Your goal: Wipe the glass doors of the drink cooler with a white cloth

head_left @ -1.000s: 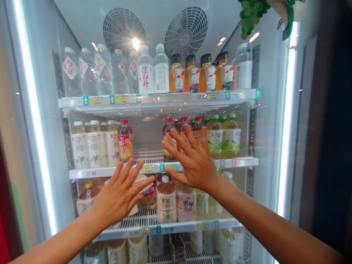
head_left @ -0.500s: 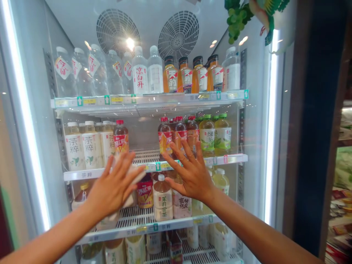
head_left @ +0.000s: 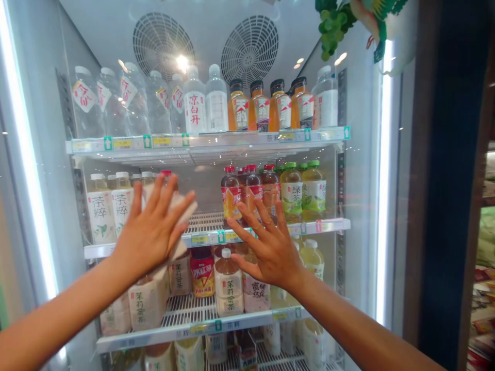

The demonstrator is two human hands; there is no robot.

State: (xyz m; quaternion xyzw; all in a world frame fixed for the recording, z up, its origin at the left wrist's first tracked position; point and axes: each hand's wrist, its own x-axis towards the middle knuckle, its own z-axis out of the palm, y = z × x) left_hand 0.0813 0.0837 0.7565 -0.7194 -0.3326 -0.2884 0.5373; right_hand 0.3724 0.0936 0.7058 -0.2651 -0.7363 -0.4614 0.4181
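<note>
Left hand (head_left: 149, 234), fingers spread on a cloth (head_left: 188, 207), has slid up the glass door (head_left: 363, 170); right hand (head_left: 273, 250) stays splayed.

The cooler (head_left: 96, 20) is brightly lit by white strips (head_left: 382, 180) at left and right. Lamp glare (head_left: 181, 62) is reflected in the glass (head_left: 209, 180); the right edge is left dark.

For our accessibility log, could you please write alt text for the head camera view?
A person's left hand presses a white cloth against the glass door of a drinks fridge, while the right hand rests open-palmed on the glass beside it. Inside, shelves hold rows of bottled drinks.
</note>
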